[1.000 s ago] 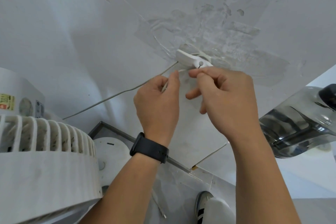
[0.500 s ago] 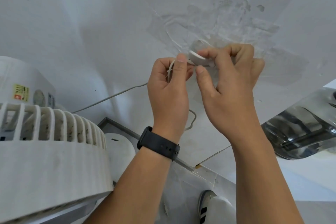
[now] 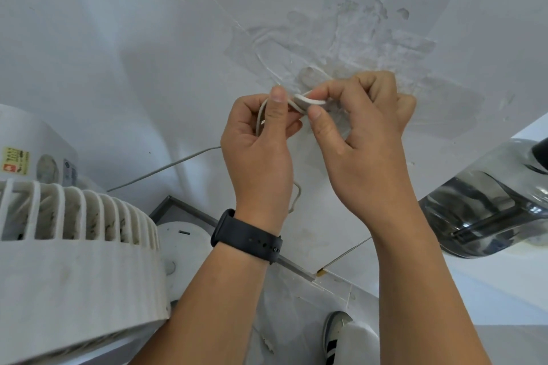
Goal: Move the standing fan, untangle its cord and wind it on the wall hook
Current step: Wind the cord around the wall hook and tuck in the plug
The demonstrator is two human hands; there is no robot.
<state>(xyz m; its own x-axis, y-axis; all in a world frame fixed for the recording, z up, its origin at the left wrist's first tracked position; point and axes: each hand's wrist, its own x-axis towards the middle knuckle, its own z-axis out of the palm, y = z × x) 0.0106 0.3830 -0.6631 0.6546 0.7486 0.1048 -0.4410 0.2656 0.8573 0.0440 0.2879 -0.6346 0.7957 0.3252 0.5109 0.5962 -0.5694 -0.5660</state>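
The left hand (image 3: 261,139) pinches the fan's cord (image 3: 260,115) between thumb and curled fingers, a short loop of it standing up along the thumb. Just at its 3 o'clock, almost touching, the right hand (image 3: 364,133) pinches the white wall hook (image 3: 308,102) between forefinger above and thumb below. The hook's long axis lies roughly 9 to 3 o'clock, its rounded free end pointing at the left thumb; its fixing on the wall is hidden behind the right fingers.

That is the relation the next turn depends on: the cord loop sits at the hook's 9 o'clock, right at its tip, so the left hand is the nearer one to carry the cord over and round it, while the right steadies the hook.

Outward from the left palm, the cord runs away toward 8 o'clock along the scarred wall (image 3: 148,38) to the standing fan (image 3: 77,246) at lower left; another slack bend (image 3: 296,195) hangs at 6 o'clock behind the wrist. I judge the winding barely begun, though turns behind the fingers cannot be ruled out.
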